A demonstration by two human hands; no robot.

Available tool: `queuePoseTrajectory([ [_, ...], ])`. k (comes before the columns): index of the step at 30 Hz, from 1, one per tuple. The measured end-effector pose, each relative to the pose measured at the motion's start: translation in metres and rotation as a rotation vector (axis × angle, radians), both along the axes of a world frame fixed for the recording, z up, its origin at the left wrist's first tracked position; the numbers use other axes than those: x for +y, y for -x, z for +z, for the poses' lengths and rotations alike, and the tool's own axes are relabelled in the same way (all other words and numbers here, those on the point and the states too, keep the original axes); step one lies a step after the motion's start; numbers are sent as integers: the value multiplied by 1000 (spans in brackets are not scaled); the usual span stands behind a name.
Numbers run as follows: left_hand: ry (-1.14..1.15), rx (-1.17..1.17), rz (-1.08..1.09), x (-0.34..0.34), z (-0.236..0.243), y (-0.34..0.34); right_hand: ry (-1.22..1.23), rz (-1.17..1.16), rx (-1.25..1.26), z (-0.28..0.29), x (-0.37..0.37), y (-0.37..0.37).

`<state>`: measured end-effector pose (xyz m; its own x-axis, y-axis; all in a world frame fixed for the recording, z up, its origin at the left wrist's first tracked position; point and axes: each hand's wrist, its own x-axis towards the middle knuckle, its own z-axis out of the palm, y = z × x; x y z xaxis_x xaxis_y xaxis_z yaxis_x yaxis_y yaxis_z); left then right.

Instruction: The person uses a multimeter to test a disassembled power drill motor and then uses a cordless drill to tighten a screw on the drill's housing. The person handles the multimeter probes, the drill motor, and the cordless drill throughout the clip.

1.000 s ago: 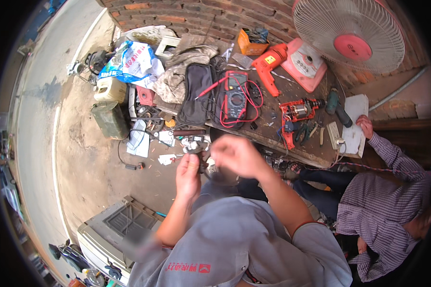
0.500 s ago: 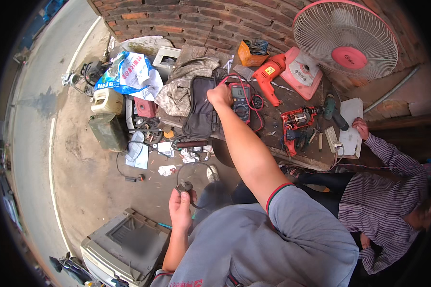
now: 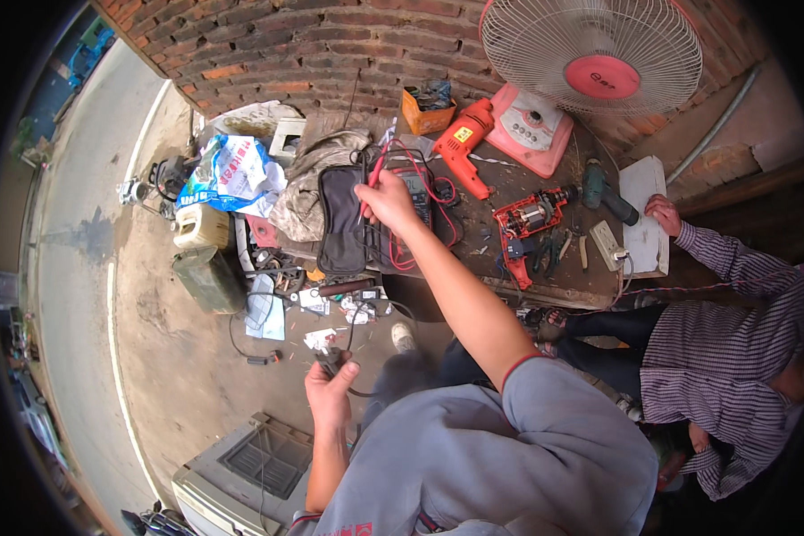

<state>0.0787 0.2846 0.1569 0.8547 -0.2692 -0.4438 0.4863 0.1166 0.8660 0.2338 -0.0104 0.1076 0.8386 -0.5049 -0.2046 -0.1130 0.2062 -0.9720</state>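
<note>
My left hand [image 3: 330, 397] is closed around a black power plug [image 3: 332, 360] low over the ground, its dark cord looping up and behind. Over the table, my right hand [image 3: 389, 204] grips a red test probe [image 3: 377, 168] whose tip points downward. Red leads run from it across a multimeter [image 3: 418, 186], which my hand and the leads partly cover. Beside that hand lies an unfolded black case [image 3: 341, 219]. Right of the meter are a red-orange drill [image 3: 464, 146] and an opened red power tool [image 3: 529, 219] with its motor showing.
A pink-and-white fan [image 3: 602, 76] stands at the table's back, near a green drill [image 3: 603, 192] and a power strip [image 3: 609, 246]. Another person's hand [image 3: 663, 214] rests on a white board [image 3: 645, 192]. Jerrycans [image 3: 207, 279] and an old appliance [image 3: 241, 478] stand at left.
My right hand has drawn back from the multimeter, and the red probe now stands up out of it. The plug in my left hand has tilted slightly. The whole view has shifted.
</note>
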Motion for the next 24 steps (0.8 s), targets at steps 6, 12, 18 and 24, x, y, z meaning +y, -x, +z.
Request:
queuePoseTrajectory([
  [6,162,163,-29,-44,3,-10,-302,321,-79,64,26,152],
  [12,295,220,-333,-94,4,16,-274,248,-96,59,33,209],
  [18,311,262,-276,-113,7,32,-280,155,-134,47,26,234],
  [24,39,-37,-261,-122,10,40,-335,232,-62,57,9,239],
])
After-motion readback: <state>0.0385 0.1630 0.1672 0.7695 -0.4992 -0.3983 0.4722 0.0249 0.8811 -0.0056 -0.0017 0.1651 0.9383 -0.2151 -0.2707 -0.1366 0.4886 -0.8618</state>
